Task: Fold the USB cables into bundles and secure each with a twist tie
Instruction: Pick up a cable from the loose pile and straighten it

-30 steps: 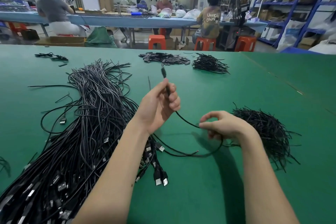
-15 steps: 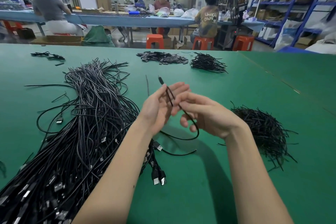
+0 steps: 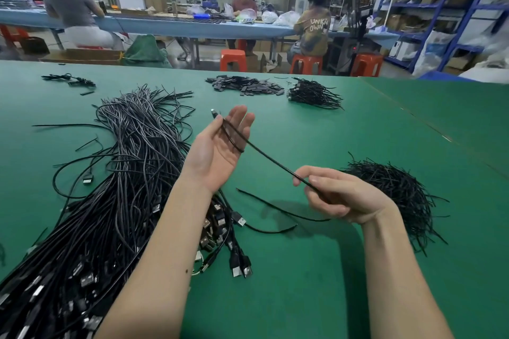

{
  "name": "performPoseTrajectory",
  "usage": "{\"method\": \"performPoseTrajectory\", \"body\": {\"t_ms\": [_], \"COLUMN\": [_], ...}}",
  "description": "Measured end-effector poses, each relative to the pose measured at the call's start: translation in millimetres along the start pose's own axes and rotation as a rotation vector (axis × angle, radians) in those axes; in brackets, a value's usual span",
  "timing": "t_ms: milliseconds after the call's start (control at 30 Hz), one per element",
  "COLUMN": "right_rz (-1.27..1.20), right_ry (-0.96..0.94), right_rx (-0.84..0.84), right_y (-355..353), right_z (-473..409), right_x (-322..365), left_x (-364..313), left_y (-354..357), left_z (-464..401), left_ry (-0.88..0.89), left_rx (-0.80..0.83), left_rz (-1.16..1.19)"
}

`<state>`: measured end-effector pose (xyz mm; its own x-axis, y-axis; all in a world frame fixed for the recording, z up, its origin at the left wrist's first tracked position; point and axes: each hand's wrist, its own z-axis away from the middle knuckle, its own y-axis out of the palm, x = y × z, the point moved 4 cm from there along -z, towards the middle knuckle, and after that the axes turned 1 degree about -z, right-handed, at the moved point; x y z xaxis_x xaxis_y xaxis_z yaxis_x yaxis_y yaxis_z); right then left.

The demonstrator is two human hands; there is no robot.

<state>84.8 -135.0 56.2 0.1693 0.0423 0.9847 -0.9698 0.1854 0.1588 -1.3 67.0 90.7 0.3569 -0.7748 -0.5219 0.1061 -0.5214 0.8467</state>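
A thin black USB cable runs taut through the air above the green worktop, strung between the two hands. The left hand is raised palm-up with fingers spread nearly straight; its thumb presses the cable's small plug end against the forefinger, and one loop of cable lies across the palm. The right hand, at about 4 o'clock from the left, pinches the cable between curled thumb and fingers, and the slack trails from it onto the worktop in a long curve. At 9 o'clock of the hands lies a big heap of loose black USB cables (silver plugs fanned toward the near edge). At 3 o'clock of the right hand sits a mound of thin black twist ties. Toward 12 o'clock, far across the worktop, are a pile of small flat black pieces and a stack of bundled black cables just beside it.
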Motion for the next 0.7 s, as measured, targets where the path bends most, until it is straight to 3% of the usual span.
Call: {"method": "performPoseTrajectory", "body": {"t_ms": [100, 167, 267, 367, 433, 533, 633, 700], "right_rz": [0.076, 0.1, -0.067, -0.184, -0.084, 0.169, 0.241, 0.239], "right_ry": [0.173, 0.266, 0.133, -0.077, -0.176, -0.273, -0.254, -0.134], "right_rx": [-0.157, -0.406, -0.741, -0.844, -0.842, -0.729, -0.481, -0.283], "right_y": [-11, -20, -26, -20, -10, 18, 41, 46], "right_z": [-6, -16, -29, -32, -31, -36, -42, -42], "right_x": [-18, -23, -14, 12, 35, 58, 58, 45], "left_x": [4, 9, 16, 27, 39, 52, 45, 36], "left_y": [-4, -4, -3, -1, -1, 2, 2, 0], "left_z": [-1, 0, 5, 8, 7, 2, -3, -4], "left_ry": [0.014, 0.001, -0.032, -0.11, -0.183, -0.142, -0.009, -0.028], "left_rx": [-0.024, 0.009, 0.09, 0.18, 0.224, 0.134, -0.034, -0.041], "left_rz": [-0.028, -0.076, -0.346, -0.765, -1.004, -1.052, -0.79, -0.556]}}
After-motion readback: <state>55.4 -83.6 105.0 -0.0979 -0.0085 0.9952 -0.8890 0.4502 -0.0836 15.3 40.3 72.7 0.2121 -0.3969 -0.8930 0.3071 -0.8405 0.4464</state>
